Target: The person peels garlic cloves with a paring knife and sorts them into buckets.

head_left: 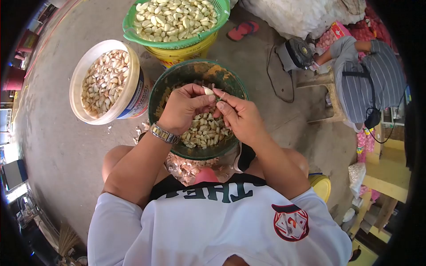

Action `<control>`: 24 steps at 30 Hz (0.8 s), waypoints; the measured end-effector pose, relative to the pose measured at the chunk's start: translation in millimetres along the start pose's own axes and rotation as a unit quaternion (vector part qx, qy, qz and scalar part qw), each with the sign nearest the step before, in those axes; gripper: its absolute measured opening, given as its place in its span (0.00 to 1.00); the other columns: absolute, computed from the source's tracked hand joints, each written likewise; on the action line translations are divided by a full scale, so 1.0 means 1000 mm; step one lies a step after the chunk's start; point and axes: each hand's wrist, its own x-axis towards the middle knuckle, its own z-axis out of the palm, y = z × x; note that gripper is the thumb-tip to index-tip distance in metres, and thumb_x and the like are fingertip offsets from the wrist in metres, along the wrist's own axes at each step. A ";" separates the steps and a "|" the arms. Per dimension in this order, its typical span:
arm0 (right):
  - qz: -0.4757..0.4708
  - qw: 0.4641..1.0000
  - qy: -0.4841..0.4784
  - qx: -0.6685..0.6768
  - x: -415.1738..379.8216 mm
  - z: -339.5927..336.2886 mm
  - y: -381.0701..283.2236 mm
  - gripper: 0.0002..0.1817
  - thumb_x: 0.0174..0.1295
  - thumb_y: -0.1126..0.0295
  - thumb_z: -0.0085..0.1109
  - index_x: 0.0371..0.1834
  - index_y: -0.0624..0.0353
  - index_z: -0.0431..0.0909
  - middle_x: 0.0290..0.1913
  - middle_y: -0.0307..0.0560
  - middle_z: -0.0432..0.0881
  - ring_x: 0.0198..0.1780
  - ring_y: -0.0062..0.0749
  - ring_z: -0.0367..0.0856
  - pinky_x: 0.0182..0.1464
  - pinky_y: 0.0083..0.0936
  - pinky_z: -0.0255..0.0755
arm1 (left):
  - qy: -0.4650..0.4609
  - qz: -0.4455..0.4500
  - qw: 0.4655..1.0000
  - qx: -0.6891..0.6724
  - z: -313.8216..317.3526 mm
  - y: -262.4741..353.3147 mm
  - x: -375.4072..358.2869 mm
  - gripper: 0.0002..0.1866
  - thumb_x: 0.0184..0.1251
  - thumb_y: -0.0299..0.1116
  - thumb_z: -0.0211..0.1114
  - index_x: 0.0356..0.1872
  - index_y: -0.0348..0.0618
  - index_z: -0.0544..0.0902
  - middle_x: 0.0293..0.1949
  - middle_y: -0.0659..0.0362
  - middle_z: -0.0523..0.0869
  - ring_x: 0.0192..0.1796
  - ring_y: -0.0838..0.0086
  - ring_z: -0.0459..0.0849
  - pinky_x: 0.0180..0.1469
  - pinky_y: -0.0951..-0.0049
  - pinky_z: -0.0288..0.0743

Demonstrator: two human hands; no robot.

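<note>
My left hand, with a metal watch on the wrist, pinches a pale garlic clove between thumb and fingertips. Close against it, my right hand has its thumb and fingers pressed together; what they grip is too small to make out. Both hands are above a dark green tub, which holds many loose garlic cloves, partly hidden by my hands.
A white bucket of unpeeled cloves stands left of the tub. Beyond it, a green basket of peeled cloves rests on a yellow bucket. Garlic skins litter the floor. A seated person and a slipper are at right.
</note>
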 end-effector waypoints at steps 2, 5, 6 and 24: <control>-0.048 0.998 0.029 -0.039 0.000 0.003 0.005 0.16 0.58 0.71 0.50 0.50 0.61 0.70 0.26 0.40 0.78 0.22 0.15 0.70 0.26 0.13 0.66 | 0.004 0.001 1.000 0.012 -0.001 -0.003 0.000 0.05 0.54 0.24 0.61 0.31 0.40 0.75 0.29 0.63 0.78 0.30 0.80 0.77 0.32 0.83 0.72; -0.068 0.996 0.037 -0.043 0.002 0.004 0.015 0.16 0.58 0.71 0.51 0.50 0.61 0.71 0.26 0.41 0.77 0.23 0.16 0.72 0.26 0.13 0.67 | -0.002 0.005 1.000 0.030 -0.001 -0.003 -0.001 0.05 0.55 0.24 0.60 0.33 0.39 0.75 0.31 0.62 0.79 0.31 0.80 0.78 0.34 0.82 0.73; -0.019 1.000 0.019 -0.002 0.001 0.001 0.008 0.16 0.58 0.71 0.51 0.50 0.60 0.71 0.25 0.41 0.77 0.22 0.16 0.71 0.25 0.13 0.66 | -0.005 0.007 0.999 0.036 -0.002 -0.003 -0.002 0.06 0.55 0.25 0.60 0.34 0.39 0.75 0.32 0.61 0.79 0.31 0.80 0.78 0.35 0.82 0.73; 0.051 0.992 0.030 0.112 0.006 -0.005 0.007 0.15 0.59 0.70 0.50 0.49 0.60 0.72 0.20 0.37 0.73 0.16 0.12 0.64 0.17 0.10 0.60 | -0.020 0.022 1.000 0.002 0.001 -0.003 -0.006 0.11 0.57 0.25 0.57 0.42 0.37 0.75 0.35 0.60 0.79 0.35 0.79 0.78 0.39 0.81 0.72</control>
